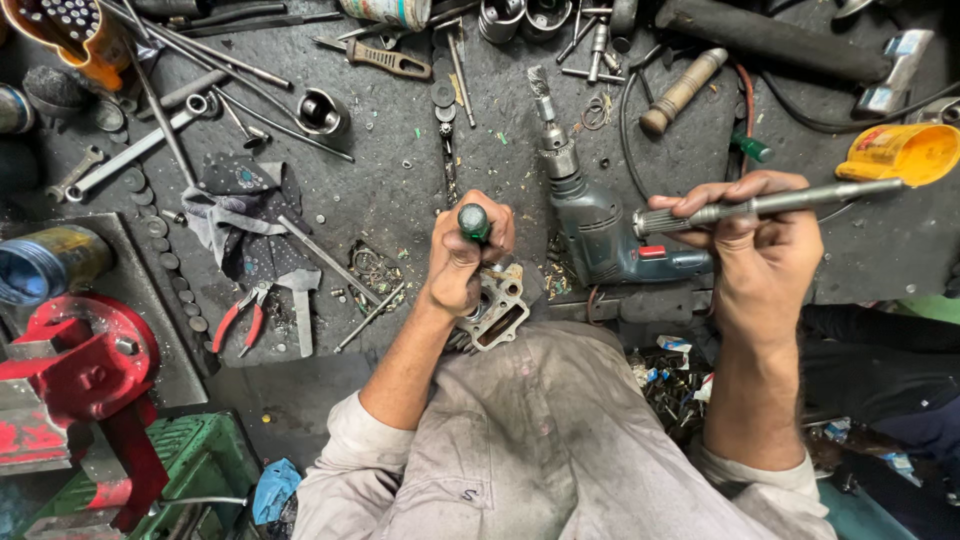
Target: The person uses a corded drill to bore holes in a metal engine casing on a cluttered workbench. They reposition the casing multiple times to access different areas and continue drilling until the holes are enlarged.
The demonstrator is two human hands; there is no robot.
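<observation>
Left hand [462,262] fingers wrap the upright green-handled screwdriver [474,222] over the metal casting [497,310]; right hand [752,240] grips a sideways steel rod [780,204].

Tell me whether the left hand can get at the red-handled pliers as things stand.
Probably not at once: the left hand is closed around a green-handled tool over a metal part. The red-handled pliers lie uncovered on the bench to its left, so the path looks free.
</observation>
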